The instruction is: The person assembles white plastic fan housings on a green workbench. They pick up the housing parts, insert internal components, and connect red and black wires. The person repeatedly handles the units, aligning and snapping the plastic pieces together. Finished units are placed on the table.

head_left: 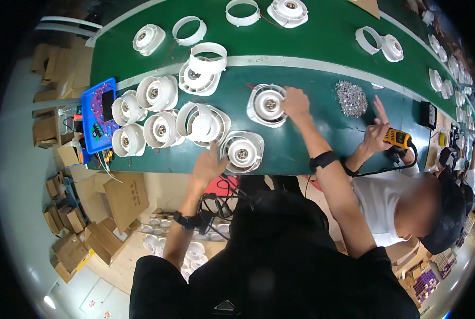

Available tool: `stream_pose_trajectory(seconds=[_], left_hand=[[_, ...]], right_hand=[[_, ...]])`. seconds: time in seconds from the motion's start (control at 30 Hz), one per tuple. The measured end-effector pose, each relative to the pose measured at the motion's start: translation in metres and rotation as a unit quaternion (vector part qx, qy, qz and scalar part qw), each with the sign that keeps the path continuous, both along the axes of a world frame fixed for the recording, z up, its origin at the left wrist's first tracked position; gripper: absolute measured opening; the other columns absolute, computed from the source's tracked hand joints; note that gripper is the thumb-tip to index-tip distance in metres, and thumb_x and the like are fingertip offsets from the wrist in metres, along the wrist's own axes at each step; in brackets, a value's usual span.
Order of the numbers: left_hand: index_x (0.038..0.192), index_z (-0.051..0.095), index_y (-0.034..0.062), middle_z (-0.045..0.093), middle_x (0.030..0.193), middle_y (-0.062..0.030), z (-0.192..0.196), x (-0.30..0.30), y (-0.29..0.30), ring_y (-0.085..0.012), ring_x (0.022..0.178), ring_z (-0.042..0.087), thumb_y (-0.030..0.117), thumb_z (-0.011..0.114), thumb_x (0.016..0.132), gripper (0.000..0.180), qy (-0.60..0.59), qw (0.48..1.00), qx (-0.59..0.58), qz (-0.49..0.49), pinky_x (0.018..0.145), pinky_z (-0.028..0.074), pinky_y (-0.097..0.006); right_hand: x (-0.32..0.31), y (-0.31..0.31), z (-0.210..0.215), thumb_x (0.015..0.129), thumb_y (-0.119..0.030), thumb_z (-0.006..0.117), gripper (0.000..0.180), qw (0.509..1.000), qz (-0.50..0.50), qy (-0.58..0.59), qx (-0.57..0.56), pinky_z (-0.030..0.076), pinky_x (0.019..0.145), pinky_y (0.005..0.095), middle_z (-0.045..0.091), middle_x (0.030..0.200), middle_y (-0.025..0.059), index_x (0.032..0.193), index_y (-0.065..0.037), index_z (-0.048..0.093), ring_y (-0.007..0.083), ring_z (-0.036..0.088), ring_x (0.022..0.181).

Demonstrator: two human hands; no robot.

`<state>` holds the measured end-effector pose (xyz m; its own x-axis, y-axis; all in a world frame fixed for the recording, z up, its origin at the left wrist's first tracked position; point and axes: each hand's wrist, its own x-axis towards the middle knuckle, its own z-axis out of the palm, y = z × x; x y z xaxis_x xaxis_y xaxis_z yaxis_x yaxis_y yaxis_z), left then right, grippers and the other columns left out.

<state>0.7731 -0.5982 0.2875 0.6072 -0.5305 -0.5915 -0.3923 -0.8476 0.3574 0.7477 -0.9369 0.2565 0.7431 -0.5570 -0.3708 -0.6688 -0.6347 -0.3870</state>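
My right hand (297, 104) grips the right rim of a round white fan unit (259, 112), which lies on the bench with a motor hub at its centre. Close to the front edge lies a second white fan unit (242, 154). At its left side is my left hand (207, 166), thumb against the rim and fingers partly bent; their exact hold is hard to see. Just beyond that hand, a loose white ring (193, 120) leans on another fan unit (219, 127).
Several white fan units (161, 129) stand at the left beside a blue tray (90, 127) of small parts. A heap of small metal parts (351, 99) lies at the right. There a co-worker's hand (377, 137) holds a yellow power tool (398, 138). A green strip (312, 40) carries more units behind.
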Motion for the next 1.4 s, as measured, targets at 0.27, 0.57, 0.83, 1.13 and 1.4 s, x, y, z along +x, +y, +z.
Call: stream_pose_trajectory(seconds=[0.27,0.57,0.83,1.13,1.4], left_hand=[[0.147,0.024,-0.0008,0.056,0.124,-0.0227,-0.023,-0.023,-0.004,-0.0288,0.098,0.066,0.016,0.055,0.095,0.063,0.388,0.804,-0.273,0.358,0.072,0.062,-0.037],[0.139,0.024,-0.0055,0.062,0.107,-0.0239,-0.057,-0.006,-0.062,-0.0266,0.084,0.070,0.013,0.055,0.095,0.057,0.376,0.782,-0.323,0.378,0.072,0.062,-0.034],[0.144,0.025,0.0004,0.067,0.102,-0.0248,-0.006,0.019,-0.084,-0.0319,0.088,0.070,0.022,0.065,0.090,0.071,0.194,0.942,-0.253,0.105,0.081,0.056,-0.040],[0.146,0.022,0.0055,0.068,0.092,-0.0158,-0.009,0.054,-0.076,-0.0230,0.072,0.069,0.020,0.063,0.091,0.070,0.246,0.943,-0.223,-0.030,0.062,0.056,-0.034],[0.150,0.024,0.0020,0.053,0.126,-0.0272,-0.003,0.073,-0.046,-0.0324,0.076,0.066,0.013,0.067,0.085,0.079,0.062,0.969,-0.217,0.102,0.049,0.059,-0.035]], right_hand=[[0.052,-0.041,-0.005,0.074,-0.020,0.068,0.039,0.997,0.027,0.027,-0.066,0.053,0.089,0.0447,0.066,0.112,0.0206,0.111,-0.010,0.066,0.0375,0.065,0.104],[0.089,-0.053,0.033,0.077,-0.039,0.068,0.076,0.974,0.040,0.007,0.223,0.056,0.078,0.0412,0.055,0.133,0.0220,0.143,-0.015,0.041,0.0340,0.062,0.112],[-0.086,0.019,0.042,0.085,-0.027,0.062,0.050,0.979,-0.158,-0.105,0.080,0.053,0.078,0.0485,0.068,0.095,0.0233,0.127,-0.004,0.052,0.0403,0.067,0.083],[-0.132,0.100,0.007,0.084,-0.019,0.061,0.061,0.919,-0.138,-0.155,0.334,0.051,0.089,0.0420,0.067,0.116,0.0175,0.141,-0.008,0.042,0.0339,0.066,0.103],[-0.246,0.102,-0.015,0.085,-0.020,0.054,0.040,0.955,-0.051,-0.174,0.236,0.052,0.086,0.0421,0.068,0.108,0.0176,0.122,-0.006,0.060,0.0316,0.066,0.096]])
